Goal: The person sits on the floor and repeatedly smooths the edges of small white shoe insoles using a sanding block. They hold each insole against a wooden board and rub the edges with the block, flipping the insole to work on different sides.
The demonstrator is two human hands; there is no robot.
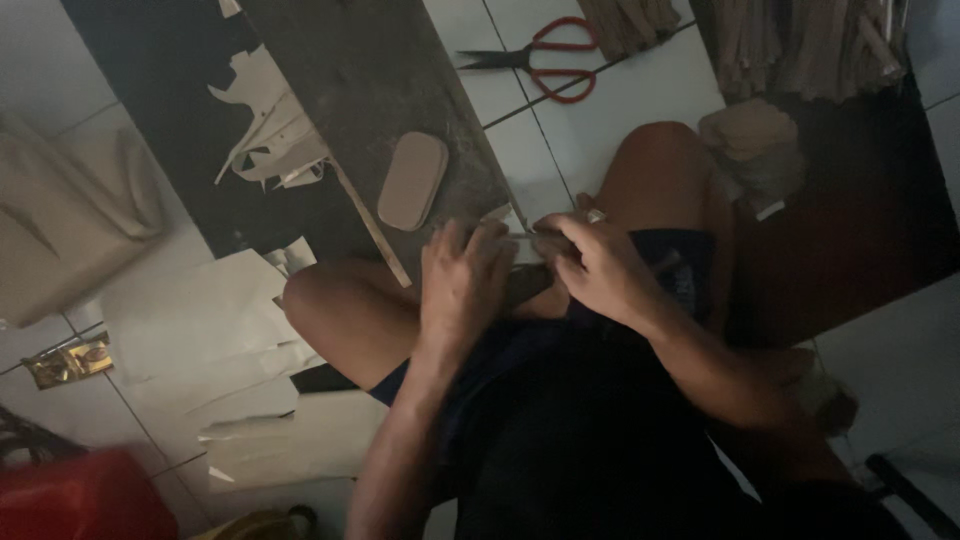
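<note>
Standing over the person sitting cross-legged on the tiled floor, I look from left to right. Well off to the left of the left hand lie pale sheets of paper, and beyond them a dark board carrying white paper offcuts. Just beyond the left hand's fingertips a rounded tan sole-shaped pad rests on that board, with a thin stick lying beside it.

The left hand is closed, its fingers curled down over a small flat piece held above the lap; the light is dim, so I cannot tell exactly what the piece is. The right hand meets it from the other side, fingers pinched on the same piece, the two hands nearly touching. The piece looks thin and light, probably stiff like card or thin board, so it likely bends or creases if squeezed hard; holding it by its edges with fingertips close to the working spot, as both hands do, seems the sound way.

Far beyond the right hand lie red-handled scissors, and further right a stack of tan pads and bundles of wooden strips
</note>
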